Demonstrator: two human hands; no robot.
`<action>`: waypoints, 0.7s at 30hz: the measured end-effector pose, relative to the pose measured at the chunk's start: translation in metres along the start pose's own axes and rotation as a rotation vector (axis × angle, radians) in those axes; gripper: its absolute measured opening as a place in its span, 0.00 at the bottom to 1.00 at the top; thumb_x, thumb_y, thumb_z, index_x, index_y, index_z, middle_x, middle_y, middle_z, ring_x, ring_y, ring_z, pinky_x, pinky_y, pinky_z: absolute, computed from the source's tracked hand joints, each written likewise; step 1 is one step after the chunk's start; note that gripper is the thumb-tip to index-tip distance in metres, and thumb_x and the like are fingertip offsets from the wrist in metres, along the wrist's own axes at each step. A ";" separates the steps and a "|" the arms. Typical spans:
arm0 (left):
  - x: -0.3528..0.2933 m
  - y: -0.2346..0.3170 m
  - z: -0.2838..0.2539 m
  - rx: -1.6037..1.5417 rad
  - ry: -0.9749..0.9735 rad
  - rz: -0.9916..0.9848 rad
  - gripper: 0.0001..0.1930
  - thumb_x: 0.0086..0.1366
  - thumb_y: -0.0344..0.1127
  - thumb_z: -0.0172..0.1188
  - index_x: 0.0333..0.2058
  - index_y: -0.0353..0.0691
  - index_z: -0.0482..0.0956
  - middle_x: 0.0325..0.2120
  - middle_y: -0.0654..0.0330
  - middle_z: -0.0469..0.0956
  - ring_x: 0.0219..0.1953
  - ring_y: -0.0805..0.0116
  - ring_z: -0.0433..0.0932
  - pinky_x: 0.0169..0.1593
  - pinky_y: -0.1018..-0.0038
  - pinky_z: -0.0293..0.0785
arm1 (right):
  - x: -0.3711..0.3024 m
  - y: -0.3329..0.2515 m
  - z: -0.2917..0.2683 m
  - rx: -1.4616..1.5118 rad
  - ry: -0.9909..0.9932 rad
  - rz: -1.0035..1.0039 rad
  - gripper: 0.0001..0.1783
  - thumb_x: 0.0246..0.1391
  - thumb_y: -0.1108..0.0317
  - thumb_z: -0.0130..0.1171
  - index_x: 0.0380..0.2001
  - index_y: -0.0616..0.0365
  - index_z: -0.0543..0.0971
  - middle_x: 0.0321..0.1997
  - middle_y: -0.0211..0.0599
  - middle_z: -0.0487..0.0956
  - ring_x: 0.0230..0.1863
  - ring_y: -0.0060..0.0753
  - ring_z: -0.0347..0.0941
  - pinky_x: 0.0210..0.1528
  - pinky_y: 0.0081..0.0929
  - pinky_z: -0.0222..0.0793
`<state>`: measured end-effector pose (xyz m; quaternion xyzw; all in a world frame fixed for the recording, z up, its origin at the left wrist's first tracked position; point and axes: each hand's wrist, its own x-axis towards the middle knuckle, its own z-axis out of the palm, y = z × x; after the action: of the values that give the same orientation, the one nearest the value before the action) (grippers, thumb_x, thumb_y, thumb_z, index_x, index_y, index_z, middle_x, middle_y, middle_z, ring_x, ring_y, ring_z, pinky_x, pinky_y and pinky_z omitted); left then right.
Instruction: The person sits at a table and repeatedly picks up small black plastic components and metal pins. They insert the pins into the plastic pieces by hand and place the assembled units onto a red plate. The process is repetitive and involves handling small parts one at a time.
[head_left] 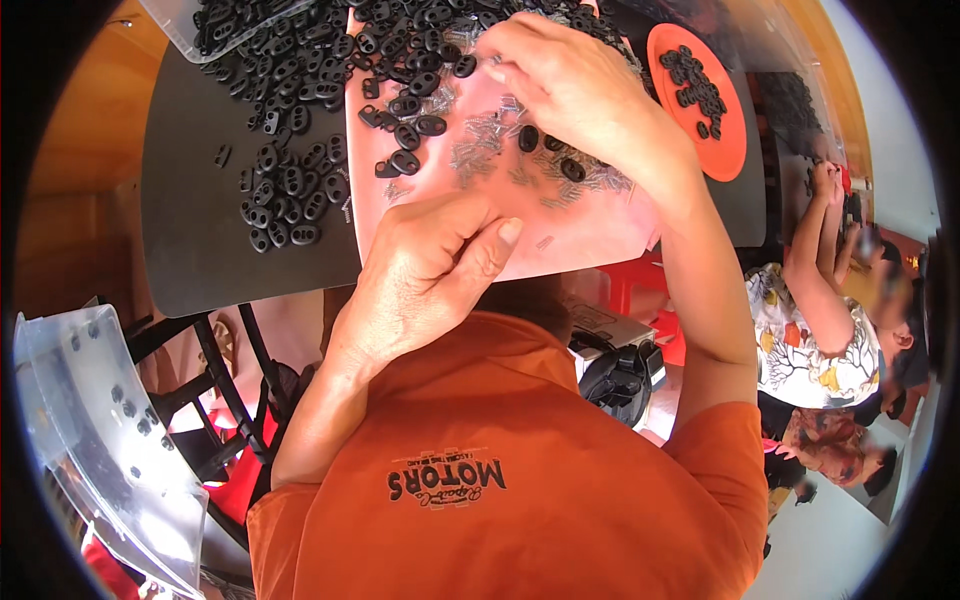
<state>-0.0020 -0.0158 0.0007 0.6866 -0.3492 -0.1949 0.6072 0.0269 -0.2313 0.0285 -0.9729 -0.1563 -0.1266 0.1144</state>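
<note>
My left hand (425,265) hovers over the near edge of a pink sheet (570,235). Its fingers are curled under and its thumb presses against them; whatever lies inside is hidden. Farther off, my right hand (555,75) reaches over the sheet with thumb and fingertips drawn together, and I cannot make out what is between them. Below that hand lie loose small metal springs (480,150). Black two-hole cord locks (405,135) are scattered on the sheet beside the springs, a few of them (572,170) under my right wrist.
A large heap of black cord locks (290,185) covers part of the dark table (190,230) at left. An orange plate (725,150) at right holds more. Clear plastic bins stand at the back left (185,35) and lower left (110,430). Another person (820,330) sits at right.
</note>
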 end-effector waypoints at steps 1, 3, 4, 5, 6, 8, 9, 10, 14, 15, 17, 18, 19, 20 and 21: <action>0.000 0.000 0.000 -0.007 0.008 0.007 0.09 0.62 0.31 0.59 0.26 0.32 0.73 0.15 0.55 0.67 0.17 0.61 0.65 0.24 0.69 0.65 | -0.001 -0.001 -0.005 0.040 -0.001 -0.007 0.05 0.55 0.70 0.54 0.35 0.57 0.74 0.31 0.41 0.73 0.34 0.50 0.73 0.34 0.39 0.68; -0.001 0.000 0.000 -0.025 0.010 -0.011 0.08 0.62 0.31 0.59 0.26 0.33 0.73 0.15 0.55 0.67 0.17 0.61 0.65 0.24 0.69 0.65 | -0.009 0.000 -0.014 0.046 -0.058 0.008 0.04 0.55 0.70 0.54 0.33 0.59 0.74 0.30 0.41 0.73 0.33 0.49 0.73 0.33 0.39 0.67; -0.001 0.000 0.000 -0.034 0.011 -0.019 0.08 0.62 0.30 0.59 0.26 0.33 0.73 0.15 0.55 0.67 0.17 0.61 0.66 0.24 0.69 0.65 | -0.012 0.000 -0.019 0.048 -0.086 0.016 0.04 0.55 0.70 0.54 0.32 0.59 0.73 0.29 0.42 0.73 0.33 0.49 0.73 0.33 0.39 0.67; -0.001 -0.001 0.001 -0.031 0.018 0.001 0.08 0.62 0.30 0.59 0.26 0.33 0.73 0.15 0.55 0.67 0.17 0.61 0.66 0.24 0.69 0.65 | -0.016 -0.002 -0.024 0.037 -0.156 0.042 0.05 0.54 0.70 0.54 0.31 0.60 0.73 0.30 0.42 0.74 0.34 0.50 0.73 0.33 0.41 0.67; -0.001 -0.003 0.002 -0.027 0.023 0.023 0.08 0.62 0.30 0.59 0.26 0.33 0.73 0.15 0.55 0.67 0.17 0.61 0.66 0.23 0.69 0.65 | -0.020 -0.005 -0.028 0.027 -0.224 0.069 0.05 0.52 0.69 0.53 0.29 0.60 0.72 0.30 0.42 0.75 0.34 0.51 0.74 0.34 0.43 0.68; 0.000 -0.004 0.002 -0.017 0.019 0.034 0.08 0.62 0.30 0.59 0.26 0.32 0.73 0.16 0.55 0.67 0.18 0.61 0.66 0.24 0.69 0.65 | -0.027 -0.011 -0.032 0.015 -0.310 0.108 0.06 0.52 0.68 0.52 0.28 0.61 0.72 0.31 0.42 0.75 0.35 0.52 0.74 0.34 0.45 0.68; 0.001 -0.001 0.001 -0.012 0.008 0.025 0.08 0.62 0.30 0.59 0.26 0.32 0.73 0.16 0.55 0.67 0.18 0.60 0.67 0.24 0.69 0.65 | -0.031 -0.013 -0.034 0.013 -0.327 0.122 0.06 0.52 0.68 0.52 0.28 0.61 0.72 0.31 0.42 0.75 0.35 0.52 0.74 0.34 0.45 0.68; 0.001 0.001 0.000 -0.006 -0.003 0.016 0.08 0.62 0.30 0.59 0.26 0.32 0.73 0.16 0.55 0.67 0.18 0.60 0.67 0.24 0.69 0.65 | -0.033 -0.013 -0.035 0.011 -0.345 0.136 0.06 0.52 0.68 0.52 0.28 0.61 0.71 0.31 0.42 0.75 0.35 0.53 0.74 0.34 0.46 0.68; 0.001 -0.001 0.001 0.008 0.007 0.028 0.08 0.62 0.30 0.58 0.26 0.32 0.73 0.16 0.54 0.68 0.18 0.60 0.67 0.24 0.69 0.65 | -0.038 -0.003 -0.032 -0.027 -0.190 0.116 0.04 0.52 0.73 0.55 0.31 0.60 0.73 0.30 0.40 0.72 0.31 0.46 0.72 0.32 0.37 0.66; 0.000 0.000 0.001 0.004 0.008 0.016 0.08 0.62 0.30 0.58 0.26 0.32 0.73 0.15 0.54 0.67 0.18 0.60 0.67 0.24 0.69 0.65 | -0.038 -0.003 -0.032 -0.017 -0.185 0.117 0.04 0.52 0.73 0.55 0.32 0.60 0.73 0.30 0.39 0.72 0.31 0.46 0.72 0.32 0.37 0.67; 0.000 0.001 0.001 -0.001 0.008 -0.005 0.08 0.62 0.30 0.58 0.25 0.32 0.73 0.15 0.54 0.67 0.18 0.60 0.67 0.24 0.68 0.65 | -0.038 -0.004 -0.033 0.002 -0.175 0.118 0.05 0.52 0.73 0.55 0.33 0.59 0.74 0.31 0.39 0.72 0.31 0.46 0.71 0.32 0.36 0.67; 0.000 0.001 0.001 -0.002 0.007 -0.014 0.09 0.62 0.30 0.58 0.25 0.32 0.73 0.15 0.54 0.67 0.18 0.60 0.67 0.24 0.68 0.65 | -0.038 -0.006 -0.035 0.043 -0.193 0.113 0.05 0.51 0.73 0.55 0.34 0.59 0.74 0.31 0.38 0.72 0.31 0.46 0.71 0.32 0.36 0.67; 0.000 0.002 0.002 -0.002 0.007 -0.023 0.09 0.62 0.30 0.58 0.25 0.32 0.73 0.15 0.55 0.67 0.18 0.61 0.67 0.24 0.68 0.65 | -0.039 -0.009 -0.038 0.084 -0.210 0.107 0.06 0.51 0.73 0.56 0.34 0.59 0.74 0.31 0.38 0.72 0.31 0.46 0.71 0.32 0.36 0.67; 0.000 0.002 0.001 -0.003 0.011 -0.025 0.08 0.62 0.30 0.58 0.25 0.32 0.73 0.15 0.55 0.67 0.18 0.61 0.67 0.24 0.68 0.65 | -0.039 -0.011 -0.040 0.125 -0.228 0.101 0.06 0.51 0.73 0.56 0.34 0.58 0.74 0.30 0.38 0.71 0.31 0.46 0.71 0.33 0.36 0.67; 0.001 0.002 0.001 -0.003 0.014 -0.025 0.08 0.62 0.30 0.58 0.25 0.32 0.73 0.15 0.55 0.67 0.18 0.61 0.67 0.24 0.69 0.64 | -0.040 -0.010 -0.038 0.103 -0.246 0.095 0.06 0.51 0.72 0.56 0.35 0.58 0.74 0.31 0.38 0.71 0.31 0.46 0.71 0.32 0.36 0.67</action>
<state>-0.0031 -0.0172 0.0027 0.6912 -0.3361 -0.1984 0.6082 -0.0215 -0.2427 0.0547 -0.9802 -0.1292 0.0075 0.1500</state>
